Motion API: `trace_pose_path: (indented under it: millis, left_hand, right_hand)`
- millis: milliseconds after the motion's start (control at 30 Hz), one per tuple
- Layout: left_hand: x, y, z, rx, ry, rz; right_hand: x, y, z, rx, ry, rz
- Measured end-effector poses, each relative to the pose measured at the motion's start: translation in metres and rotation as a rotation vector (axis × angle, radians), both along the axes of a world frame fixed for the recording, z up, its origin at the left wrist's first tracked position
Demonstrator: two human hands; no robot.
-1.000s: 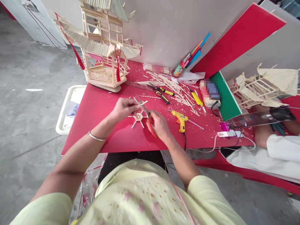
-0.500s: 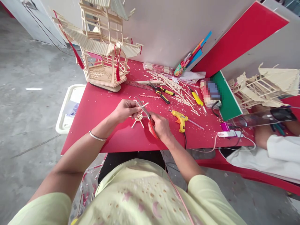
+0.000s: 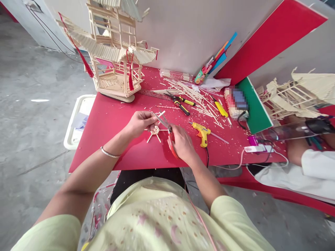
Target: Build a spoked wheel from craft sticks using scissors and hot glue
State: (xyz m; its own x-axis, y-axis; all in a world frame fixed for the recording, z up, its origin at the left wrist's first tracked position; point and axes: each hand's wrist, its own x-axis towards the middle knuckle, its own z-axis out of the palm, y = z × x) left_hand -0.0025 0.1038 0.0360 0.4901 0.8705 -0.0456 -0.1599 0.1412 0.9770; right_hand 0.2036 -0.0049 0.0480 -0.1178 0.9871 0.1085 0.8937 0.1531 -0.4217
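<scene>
My left hand (image 3: pixel 138 123) is closed in a pinch on a thin wooden stick (image 3: pixel 160 114) just above the red table (image 3: pixel 110 118). Red-handled scissors (image 3: pixel 167 134) are gripped in my right hand (image 3: pixel 183 144), their blades pointing up-left toward the stick at my left fingertips. A small star-shaped frame of sticks (image 3: pixel 155 132) lies flat on the table between both hands.
A tall stick pagoda model (image 3: pixel 115 52) stands at the table's back left. Loose sticks (image 3: pixel 191 96), yellow-handled pliers (image 3: pixel 180 103), a yellow cutter (image 3: pixel 220 108) and a yellow glue gun (image 3: pixel 202 133) lie to the right. A white tray (image 3: pixel 75 120) sits left of the table. Another person's arm (image 3: pixel 295 150) is at the right.
My right hand with the scissors has slid slightly right and toward me. The left hand stays pinched on the stick in nearly the same place.
</scene>
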Motion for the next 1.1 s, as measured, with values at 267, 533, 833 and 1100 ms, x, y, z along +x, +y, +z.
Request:
trace_pose_path:
  millis: [267, 533, 833, 1100]
  left_hand:
    - [0.002, -0.001, 0.005, 0.051, 0.076, 0.032]
    - [0.001, -0.001, 0.010, 0.129, 0.156, -0.016]
    - [-0.002, 0.002, 0.004, 0.226, 0.215, -0.094]
    - [0.004, -0.005, 0.009, 0.340, 0.253, 0.042]
  right_hand:
    - [0.010, -0.003, 0.009, -0.138, 0.146, -0.008]
    - [0.007, -0.005, 0.010, -0.170, 0.199, -0.018]
    - [0.009, -0.007, 0.011, -0.230, 0.322, -0.029]
    - [-0.005, -0.020, 0.009, -0.426, 0.799, -0.148]
